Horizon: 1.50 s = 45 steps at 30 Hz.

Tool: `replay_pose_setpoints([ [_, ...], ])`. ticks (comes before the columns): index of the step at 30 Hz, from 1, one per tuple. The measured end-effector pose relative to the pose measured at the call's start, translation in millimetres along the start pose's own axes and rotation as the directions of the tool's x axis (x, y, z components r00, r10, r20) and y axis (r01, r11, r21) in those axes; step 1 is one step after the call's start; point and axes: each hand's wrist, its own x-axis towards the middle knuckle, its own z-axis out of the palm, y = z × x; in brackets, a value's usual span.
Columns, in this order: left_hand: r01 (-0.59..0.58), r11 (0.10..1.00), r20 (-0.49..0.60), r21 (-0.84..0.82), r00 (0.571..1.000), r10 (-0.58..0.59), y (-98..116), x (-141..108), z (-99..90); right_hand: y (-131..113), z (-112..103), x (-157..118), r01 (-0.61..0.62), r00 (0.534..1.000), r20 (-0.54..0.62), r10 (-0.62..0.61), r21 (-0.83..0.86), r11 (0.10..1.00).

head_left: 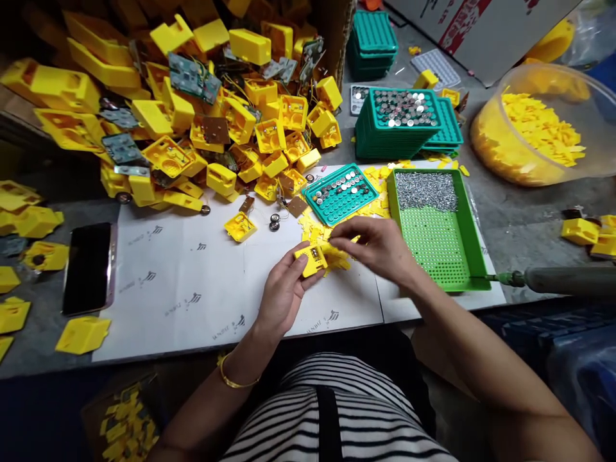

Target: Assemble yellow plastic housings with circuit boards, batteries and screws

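My left hand grips a small yellow plastic housing, its thumb on the near face. A little compartment with shiny metal inside shows on the housing's upper side. My right hand is just to the right, thumb and fingertips pinched close to the housing; whatever is between them is too small to make out. Under and behind both hands lies a pile of flat yellow plastic pieces. Beyond it, a teal tray carries rows of button cells. An opened yellow housing with wires lies to the left.
Yellow housings with circuit boards spill from a cardboard box at the back left. Right of my hands stands a green basket of small metal parts, with an electric screwdriver beside it. Stacked teal trays, a plastic tub and a phone surround the area.
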Motion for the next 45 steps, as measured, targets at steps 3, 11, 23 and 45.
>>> replay_pose_setpoints([
  [3, -0.001, 1.0, 0.023, 0.006, 1.0, 0.001, -1, -1, 1.5, -11, 21, -19, 0.118, 0.993, 0.017, -0.118, -0.058, 0.991],
  [11, -0.02, 0.998, -0.019, 0.061, 1.0, 0.021, -4, -7, 0.6, -12, 35, -31, 0.157, 0.988, 0.078, -0.137, -0.4, 0.903],
  [23, 0.021, 0.995, 0.033, 0.097, 0.999, -0.024, -7, -20, -1.1, -14, 25, -31, -0.04, 0.986, 0.164, 0.029, 0.066, 0.997],
  [45, 0.071, 0.991, -0.041, 0.11, 0.997, -0.067, -14, -31, -14.4, 1, 56, -71, -0.11, 0.989, 0.112, 0.092, 0.172, 0.979],
])
